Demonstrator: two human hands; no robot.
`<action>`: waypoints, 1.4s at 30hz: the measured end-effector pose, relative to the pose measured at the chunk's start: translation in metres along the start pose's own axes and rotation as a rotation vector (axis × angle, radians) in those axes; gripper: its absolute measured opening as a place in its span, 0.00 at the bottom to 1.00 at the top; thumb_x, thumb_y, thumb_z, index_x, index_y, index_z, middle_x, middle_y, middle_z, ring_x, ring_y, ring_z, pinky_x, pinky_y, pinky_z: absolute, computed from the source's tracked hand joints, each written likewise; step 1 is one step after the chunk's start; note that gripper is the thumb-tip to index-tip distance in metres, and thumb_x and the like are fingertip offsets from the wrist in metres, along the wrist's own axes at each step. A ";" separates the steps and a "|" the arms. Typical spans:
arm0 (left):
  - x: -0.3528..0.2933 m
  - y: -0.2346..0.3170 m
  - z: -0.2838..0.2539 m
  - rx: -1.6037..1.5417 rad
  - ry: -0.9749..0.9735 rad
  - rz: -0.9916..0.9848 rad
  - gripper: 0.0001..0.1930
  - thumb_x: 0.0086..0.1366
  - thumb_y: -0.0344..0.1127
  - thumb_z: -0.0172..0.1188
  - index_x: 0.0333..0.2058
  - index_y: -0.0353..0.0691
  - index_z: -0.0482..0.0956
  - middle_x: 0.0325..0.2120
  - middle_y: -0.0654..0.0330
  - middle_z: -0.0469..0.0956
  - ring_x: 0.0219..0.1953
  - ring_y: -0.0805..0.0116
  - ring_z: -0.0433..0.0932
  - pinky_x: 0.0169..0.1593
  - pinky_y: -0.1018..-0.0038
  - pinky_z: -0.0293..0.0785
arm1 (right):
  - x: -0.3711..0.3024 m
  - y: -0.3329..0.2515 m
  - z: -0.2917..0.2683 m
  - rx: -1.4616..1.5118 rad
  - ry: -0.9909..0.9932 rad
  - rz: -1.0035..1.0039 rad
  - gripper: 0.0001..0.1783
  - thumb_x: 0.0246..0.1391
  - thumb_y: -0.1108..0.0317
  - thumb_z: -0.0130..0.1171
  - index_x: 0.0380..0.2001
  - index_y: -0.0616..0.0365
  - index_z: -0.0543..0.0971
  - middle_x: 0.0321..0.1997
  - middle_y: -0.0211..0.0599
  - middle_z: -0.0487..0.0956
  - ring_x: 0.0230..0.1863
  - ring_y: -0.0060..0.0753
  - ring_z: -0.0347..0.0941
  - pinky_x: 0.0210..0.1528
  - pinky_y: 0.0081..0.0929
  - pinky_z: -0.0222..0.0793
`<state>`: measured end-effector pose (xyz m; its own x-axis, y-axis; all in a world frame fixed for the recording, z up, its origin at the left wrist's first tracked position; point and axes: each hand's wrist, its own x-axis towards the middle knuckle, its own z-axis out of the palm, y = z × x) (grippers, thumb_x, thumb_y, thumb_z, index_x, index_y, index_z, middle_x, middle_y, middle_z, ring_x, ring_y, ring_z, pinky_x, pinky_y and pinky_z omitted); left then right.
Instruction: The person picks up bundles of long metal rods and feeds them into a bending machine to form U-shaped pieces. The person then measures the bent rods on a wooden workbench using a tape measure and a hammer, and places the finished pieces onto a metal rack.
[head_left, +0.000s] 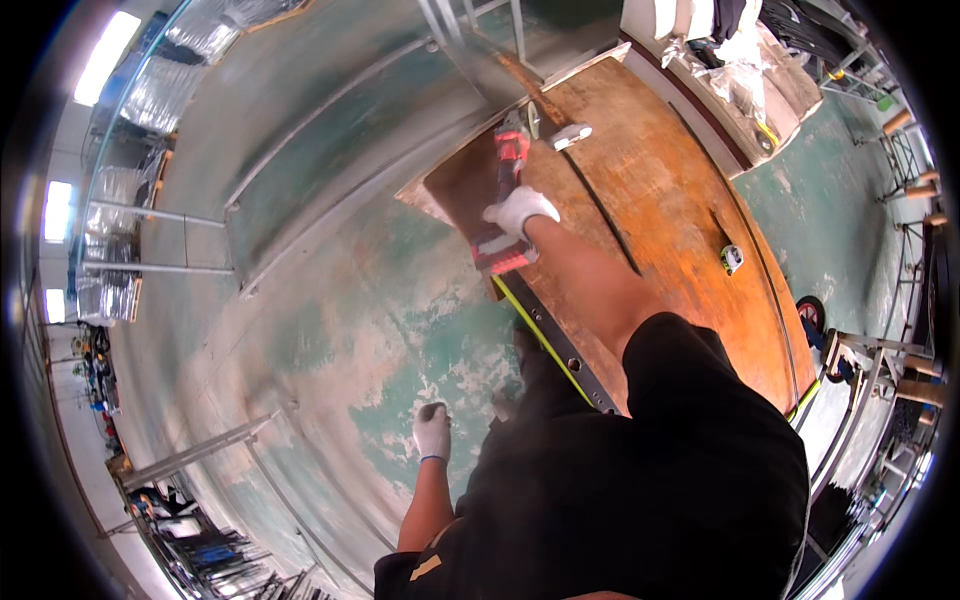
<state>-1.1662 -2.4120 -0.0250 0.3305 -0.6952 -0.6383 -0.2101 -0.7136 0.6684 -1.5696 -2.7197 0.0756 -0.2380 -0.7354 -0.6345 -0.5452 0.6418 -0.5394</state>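
Print on tape measure [732, 260], near table's [640, 150] right edge, too small to read. Laden stand [790, 90] beside table's far right corner. Gloved right hand [524, 212] gripping red-and-black power tool [512, 148] near table's far left corner. Gloved left hand [433, 433] curled closed over floor [390, 400], off left edge.

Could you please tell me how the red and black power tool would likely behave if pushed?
The power tool is probably stiff, since its body looks like hard casing. It may feel heavy toward the bulky block at its near end. Slipping seems unlikely, because the gloved right hand wraps its narrow middle.
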 end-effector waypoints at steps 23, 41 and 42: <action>0.027 0.005 0.024 0.419 -0.110 0.124 0.11 0.71 0.34 0.65 0.46 0.33 0.85 0.33 0.59 0.85 0.35 0.73 0.81 0.42 0.74 0.78 | 0.132 0.051 -0.238 -0.436 0.256 -0.219 0.26 0.49 0.52 0.73 0.43 0.64 0.89 0.44 0.54 0.89 0.48 0.52 0.87 0.52 0.43 0.82; -0.022 -0.057 0.020 0.349 -0.156 0.027 0.15 0.73 0.37 0.61 0.52 0.35 0.84 0.45 0.54 0.87 0.49 0.66 0.84 0.56 0.69 0.77 | -0.018 0.168 -0.077 -0.223 0.992 -0.834 0.24 0.51 0.71 0.71 0.53 0.57 0.79 0.49 0.50 0.81 0.53 0.60 0.76 0.56 0.53 0.71; -0.025 -0.066 0.020 0.341 -0.159 0.046 0.15 0.73 0.37 0.61 0.52 0.35 0.84 0.45 0.54 0.87 0.49 0.66 0.84 0.56 0.69 0.77 | -0.062 0.193 -0.044 -0.253 0.839 -0.804 0.25 0.50 0.72 0.70 0.54 0.56 0.79 0.50 0.50 0.80 0.55 0.60 0.76 0.58 0.53 0.71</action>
<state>-1.1788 -2.3495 -0.0606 0.1721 -0.7126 -0.6802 -0.5244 -0.6508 0.5491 -1.6954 -2.5593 0.0350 -0.1555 -0.8808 0.4473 -0.8997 -0.0607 -0.4323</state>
